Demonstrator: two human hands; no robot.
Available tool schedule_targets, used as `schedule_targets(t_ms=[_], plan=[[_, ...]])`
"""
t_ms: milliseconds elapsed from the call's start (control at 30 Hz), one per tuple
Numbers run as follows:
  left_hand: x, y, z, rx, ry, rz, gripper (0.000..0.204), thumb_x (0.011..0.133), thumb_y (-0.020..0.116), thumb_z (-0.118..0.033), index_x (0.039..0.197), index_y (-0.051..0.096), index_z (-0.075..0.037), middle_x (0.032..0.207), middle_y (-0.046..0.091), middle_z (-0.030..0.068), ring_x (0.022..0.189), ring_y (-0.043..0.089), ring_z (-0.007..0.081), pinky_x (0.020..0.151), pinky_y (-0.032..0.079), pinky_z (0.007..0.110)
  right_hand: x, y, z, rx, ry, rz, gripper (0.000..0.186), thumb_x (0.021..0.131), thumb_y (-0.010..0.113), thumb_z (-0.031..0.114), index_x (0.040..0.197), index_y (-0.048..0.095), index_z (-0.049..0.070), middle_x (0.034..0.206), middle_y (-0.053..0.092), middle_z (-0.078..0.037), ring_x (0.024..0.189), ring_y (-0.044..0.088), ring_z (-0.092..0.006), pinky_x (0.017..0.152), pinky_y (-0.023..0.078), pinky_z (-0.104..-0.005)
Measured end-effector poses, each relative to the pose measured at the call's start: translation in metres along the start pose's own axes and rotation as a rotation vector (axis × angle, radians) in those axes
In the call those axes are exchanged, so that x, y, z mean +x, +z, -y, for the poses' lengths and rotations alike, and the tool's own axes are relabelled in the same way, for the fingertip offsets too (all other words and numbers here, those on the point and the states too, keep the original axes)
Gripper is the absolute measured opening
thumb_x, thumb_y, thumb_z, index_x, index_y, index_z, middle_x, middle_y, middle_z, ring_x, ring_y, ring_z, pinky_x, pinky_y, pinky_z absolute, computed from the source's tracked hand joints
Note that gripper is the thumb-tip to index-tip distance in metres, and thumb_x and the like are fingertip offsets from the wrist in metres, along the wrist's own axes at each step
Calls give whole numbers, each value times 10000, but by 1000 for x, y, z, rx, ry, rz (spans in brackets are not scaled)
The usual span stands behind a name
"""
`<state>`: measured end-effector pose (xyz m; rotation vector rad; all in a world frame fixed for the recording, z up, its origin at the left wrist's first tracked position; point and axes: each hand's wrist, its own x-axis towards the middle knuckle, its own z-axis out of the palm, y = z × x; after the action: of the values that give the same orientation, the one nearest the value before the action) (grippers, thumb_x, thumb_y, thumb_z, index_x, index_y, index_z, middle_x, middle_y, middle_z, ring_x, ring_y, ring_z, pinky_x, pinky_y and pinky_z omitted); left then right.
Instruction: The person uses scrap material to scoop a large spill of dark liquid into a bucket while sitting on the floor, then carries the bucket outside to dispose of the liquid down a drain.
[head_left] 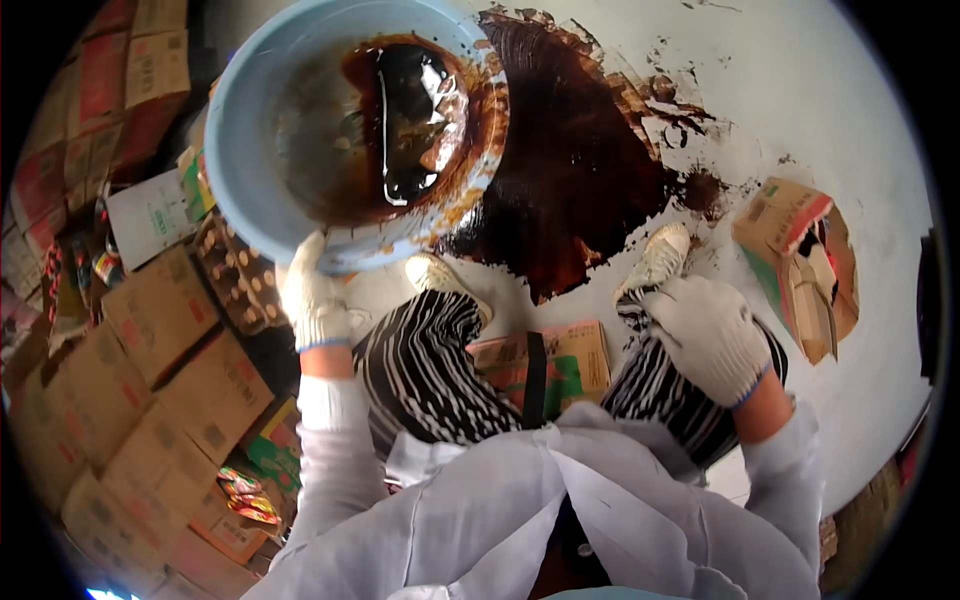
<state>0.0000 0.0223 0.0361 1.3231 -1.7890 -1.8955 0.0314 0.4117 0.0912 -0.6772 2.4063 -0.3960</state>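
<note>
My gloved left hand [312, 292] grips the lower rim of a light blue plastic basin [232, 135], which holds dark brown liquid and has brown smears on its right side. Beside the basin spreads a large dark brown, glossy spill [570, 175] on the pale floor. My gloved right hand [700, 335] is over my striped right trouser leg, just below my shoe [660, 258], with its fingers curled; whatever is beneath them is hidden. Between my legs lies a cardboard piece [585, 362] with a green patch and a dark strap.
Stacked cardboard boxes [160, 310] fill the left side, with a crate of bottles [240, 270], a white box [150, 215] and crumpled colourful wrappers [250, 495] among them. A torn, open cardboard box [770, 220] lies on the floor at the right.
</note>
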Motion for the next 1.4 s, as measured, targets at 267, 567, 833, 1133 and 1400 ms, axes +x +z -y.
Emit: schedule_targets(t_ms=[267, 567, 833, 1133, 1400], plan=[[22, 45, -11, 6, -9, 22, 385, 733, 574, 29, 1111, 516, -11, 1049, 548, 109, 942, 534, 265, 839, 449, 445, 36, -14, -31, 122, 285, 34, 98, 759, 553, 184, 797, 578, 97, 755, 554, -66, 743, 566, -249, 622, 446, -369], [26, 74, -56, -89, 8, 80, 384, 728, 548, 42, 1106, 495, -3, 1025, 534, 95, 897, 521, 239, 835, 440, 423, 8, 8, -16, 311, 281, 23, 135, 728, 574, 172, 745, 556, 40, 745, 564, -146, 714, 568, -321, 634, 453, -421], [-20, 85, -205, -16, 52, 105, 376, 717, 564, 51, 1080, 491, -10, 991, 538, 101, 878, 530, 263, 769, 457, 463, -38, 17, 7, 439, 403, -435, 115, 773, 554, 132, 862, 551, 59, 886, 565, -153, 847, 548, -328, 735, 452, -404], [-59, 92, -343, -43, 33, 140, 299, 713, 596, 58, 998, 513, 19, 966, 560, 133, 834, 560, 284, 755, 484, 491, -237, -45, 21, 721, 989, -679, 290, 786, 578, 162, 1043, 577, 26, 1016, 578, -180, 942, 552, -310, 826, 438, -367], [-104, 148, -400, 102, 91, 397, 167, 730, 616, -1, 885, 560, 23, 888, 599, 139, 772, 597, 263, 655, 509, 410, -357, 34, 165, 1004, 1540, -676, 295, 780, 562, 168, 1037, 589, 27, 1034, 597, -166, 934, 570, -319, 825, 437, -354]])
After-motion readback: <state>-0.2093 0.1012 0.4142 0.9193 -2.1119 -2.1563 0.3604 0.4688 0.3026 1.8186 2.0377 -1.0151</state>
